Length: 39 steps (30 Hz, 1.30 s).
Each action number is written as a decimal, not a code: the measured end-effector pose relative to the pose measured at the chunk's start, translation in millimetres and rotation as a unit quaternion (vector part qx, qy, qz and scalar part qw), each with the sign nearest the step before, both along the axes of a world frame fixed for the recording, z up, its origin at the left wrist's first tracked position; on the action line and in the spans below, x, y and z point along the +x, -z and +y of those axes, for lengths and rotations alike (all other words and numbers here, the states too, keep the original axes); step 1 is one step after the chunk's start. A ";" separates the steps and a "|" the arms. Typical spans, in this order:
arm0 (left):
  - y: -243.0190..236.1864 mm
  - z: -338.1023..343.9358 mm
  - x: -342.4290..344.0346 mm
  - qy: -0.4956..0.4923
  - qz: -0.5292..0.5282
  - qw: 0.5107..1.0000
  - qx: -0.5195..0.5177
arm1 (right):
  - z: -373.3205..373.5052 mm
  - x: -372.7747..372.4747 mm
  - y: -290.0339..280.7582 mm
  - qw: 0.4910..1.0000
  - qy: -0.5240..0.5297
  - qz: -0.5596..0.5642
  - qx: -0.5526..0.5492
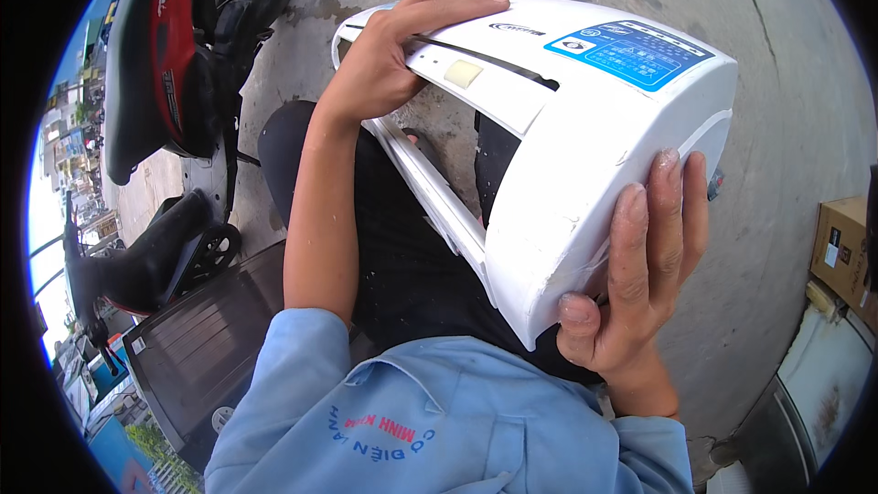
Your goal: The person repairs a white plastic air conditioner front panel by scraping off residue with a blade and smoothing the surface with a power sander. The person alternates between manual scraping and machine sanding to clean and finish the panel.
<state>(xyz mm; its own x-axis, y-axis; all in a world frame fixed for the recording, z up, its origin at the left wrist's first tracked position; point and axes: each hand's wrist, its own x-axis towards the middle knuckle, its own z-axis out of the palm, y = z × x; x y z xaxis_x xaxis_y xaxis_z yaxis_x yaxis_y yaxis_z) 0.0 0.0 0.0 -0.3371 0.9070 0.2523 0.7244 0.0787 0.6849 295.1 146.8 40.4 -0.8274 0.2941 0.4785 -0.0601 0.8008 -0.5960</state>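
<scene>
Across my lap I hold a white plastic air conditioner cover (594,119), tilted, with its hollow frame facing my legs. A blue sticker (631,53) and a small dark logo mark its top face, and a yellowish patch (462,74) sits by a long slot. My left hand (402,50) grips the far-left part of the cover, thumb underneath and fingers over the top. At the near right end my right hand (645,256) clasps the side panel, its fingers along the outer face. The fingertips of this hand look dusty white.
A red and black motorbike (169,64) stands at the left, with another dark motorbike (165,256) behind. Beside me is a brown slatted panel (215,338). A cardboard box (841,252) and a stained white panel (828,375) are at the right. Grey concrete (768,174) surrounds me.
</scene>
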 end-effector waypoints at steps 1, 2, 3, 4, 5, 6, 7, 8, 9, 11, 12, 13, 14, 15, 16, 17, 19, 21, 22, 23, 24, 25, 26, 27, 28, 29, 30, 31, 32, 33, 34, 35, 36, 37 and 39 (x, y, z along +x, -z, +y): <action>0.0 1.1 1.9 -0.005 -0.003 1.000 0.003 | 1.5 3.0 -0.3 0.999 -0.008 -0.007 0.047; 0.6 1.2 3.7 -0.011 -0.006 1.000 0.007 | -3.6 3.6 -2.0 0.998 -0.013 -0.008 0.054; 0.2 0.3 2.0 -0.006 -0.005 1.000 0.009 | -3.5 7.5 -4.4 0.997 -0.013 -0.013 0.071; 0.0 -0.7 -0.4 -0.002 -0.004 1.000 0.012 | -12.9 8.6 -9.1 0.999 -0.009 -0.012 0.048; -0.6 -2.3 -2.1 0.002 -0.003 1.000 0.014 | -16.8 8.7 -9.9 0.998 -0.015 -0.002 0.058; 0.8 -1.8 -1.7 -0.001 0.003 1.000 0.014 | -19.3 10.3 -10.8 0.997 -0.023 0.005 0.068; 1.8 -1.9 -1.4 -0.004 0.008 1.000 0.014 | -20.9 11.6 -10.8 0.996 -0.031 0.015 0.081; 2.8 -2.4 -1.2 -0.007 0.013 1.000 0.013 | -18.6 11.8 -7.9 0.989 -0.057 0.039 0.129; 4.8 -2.2 1.2 -0.011 0.006 1.000 0.016 | -18.4 15.1 -13.4 0.991 -0.055 0.026 0.115; 3.6 -1.9 4.3 -0.018 -0.008 1.000 0.022 | -19.4 20.3 -23.8 0.995 -0.046 0.003 0.085; 4.6 -1.2 5.5 -0.021 0.001 0.999 0.025 | -15.3 22.7 -27.7 0.996 -0.037 0.000 0.085; 7.0 -1.9 6.9 -0.026 0.007 0.999 0.025 | -13.0 21.7 -31.8 0.997 -0.025 0.000 0.075; 9.7 -2.7 7.6 -0.031 0.013 0.999 0.024 | -10.1 20.1 -36.1 0.998 -0.013 -0.001 0.068; 11.9 -4.9 7.5 -0.035 0.019 0.999 0.017 | -7.5 18.4 -41.0 0.998 -0.002 -0.002 0.059; 4.2 -0.4 8.1 -0.030 -0.012 0.999 0.013 | -2.8 21.4 -39.5 0.998 -0.004 -0.005 0.057; -6.0 3.4 8.8 -0.023 -0.045 0.999 0.009 | 3.1 23.8 -37.9 0.998 -0.005 -0.008 0.054; -26.0 4.7 17.0 -0.040 -0.047 0.998 0.002 | 20.4 22.7 -24.7 0.995 0.069 0.075 0.003; -22.7 8.9 21.1 -0.048 -0.012 0.999 0.015 | 36.1 40.1 3.7 0.952 0.233 0.137 -0.142; -8.7 1.7 20.7 -0.050 0.022 0.998 0.031 | 54.5 41.8 15.0 0.933 0.279 0.125 -0.192; -2.0 -1.3 15.6 -0.045 0.058 0.996 0.047 | 74.4 42.3 29.8 0.905 0.329 0.117 -0.242; -8.1 -3.6 16.3 -0.051 0.035 0.997 0.052 | 90.9 44.0 49.1 0.879 0.379 0.065 -0.283; -18.3 -9.3 20.8 -0.049 0.011 0.997 0.056 | 102.9 50.0 73.3 0.841 0.432 0.018 -0.326; -18.3 -17.2 20.3 -0.071 -0.021 0.995 0.061 | 113.0 61.4 106.5 0.812 0.451 -0.002 -0.372; -15.8 -22.6 19.7 -0.097 -0.047 0.992 0.067 | 127.4 74.4 149.6 0.783 0.459 -0.012 -0.419; -13.0 -19.4 23.0 -0.153 -0.067 0.984 0.065 | 142.3 99.1 205.8 0.777 0.475 -0.051 -0.410; -9.5 -17.5 27.1 -0.209 -0.090 0.972 0.058 | 150.1 123.5 248.4 0.767 0.485 -0.098 -0.408; -14.0 -25.2 33.0 -0.256 -0.080 0.961 0.063 | 138.0 125.0 262.8 0.710 0.498 -0.142 -0.477; -19.4 -30.4 36.0 -0.285 -0.066 0.953 0.075 | 124.9 123.5 277.7 0.648 0.503 -0.184 -0.542; -15.6 -32.9 38.4 -0.306 -0.060 0.945 0.094 | 115.1 129.7 297.8 0.651 0.507 -0.210 -0.524; -6.0 -41.1 39.6 -0.330 -0.064 0.935 0.117 | 109.4 136.7 313.3 0.661 0.510 -0.240 -0.495; 5.4 -45.6 40.7 -0.347 -0.067 0.925 0.140 | 107.4 145.7 326.9 0.670 0.513 -0.270 -0.464; -15.5 -61.7 43.2 -0.368 -0.030 0.919 0.135 | 92.0 120.5 344.2 0.714 0.468 -0.290 -0.433; -9.9 -69.1 44.0 -0.379 -0.028 0.913 0.149 | 87.5 117.9 352.5 0.752 0.447 -0.306 -0.376; -4.1 -74.0 40.5 -0.393 -0.024 0.906 0.159 | 83.7 117.7 359.7 0.786 0.423 -0.320 -0.317; -11.8 -91.9 36.3 -0.415 0.002 0.896 0.155 | 65.1 107.9 354.1 0.770 0.401 -0.341 -0.362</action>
<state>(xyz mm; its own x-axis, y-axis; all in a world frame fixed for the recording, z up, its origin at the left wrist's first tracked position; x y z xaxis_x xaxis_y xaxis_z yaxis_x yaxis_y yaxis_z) 36.3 -91.9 11.8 -0.8623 0.2301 0.4511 0.5063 0.3989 0.7645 403.0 211.9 -313.8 -0.2277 0.8259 -0.5157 0.8044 -0.1389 -0.5776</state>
